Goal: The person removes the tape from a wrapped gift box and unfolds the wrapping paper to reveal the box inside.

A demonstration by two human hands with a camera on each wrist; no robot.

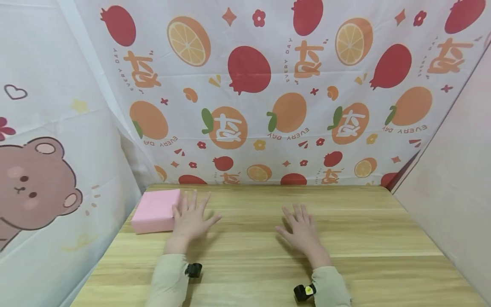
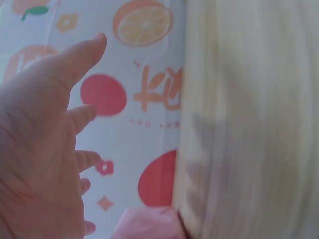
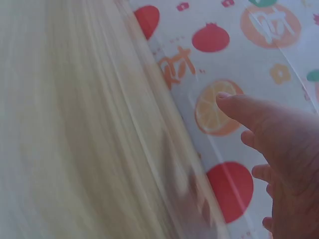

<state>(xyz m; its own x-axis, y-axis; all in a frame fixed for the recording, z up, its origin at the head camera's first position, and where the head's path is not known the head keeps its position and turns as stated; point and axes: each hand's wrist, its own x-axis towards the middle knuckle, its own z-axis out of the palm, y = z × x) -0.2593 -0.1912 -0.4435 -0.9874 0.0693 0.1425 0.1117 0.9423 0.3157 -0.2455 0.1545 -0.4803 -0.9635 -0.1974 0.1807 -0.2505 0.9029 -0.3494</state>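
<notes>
A pink box (image 1: 155,212) lies at the far left of the wooden table (image 1: 245,264). My left hand (image 1: 192,221) is spread over the table just right of the box, overlapping its right edge in the head view; whether they touch I cannot tell. In the left wrist view a corner of the pink box (image 2: 149,224) shows below the hand (image 2: 45,144), whose fingers hold nothing. Farther right, my right hand (image 1: 303,232) hovers with fingers spread, and a shadow falls beside it. The right wrist view shows that hand (image 3: 284,149) holding nothing.
Behind the table hangs a white curtain (image 1: 264,115) printed with fruit. Another cloth with a bear print (image 1: 38,187) hangs at the left, and a pale panel (image 1: 449,170) stands along the right side. Each wrist carries a black camera (image 1: 193,270).
</notes>
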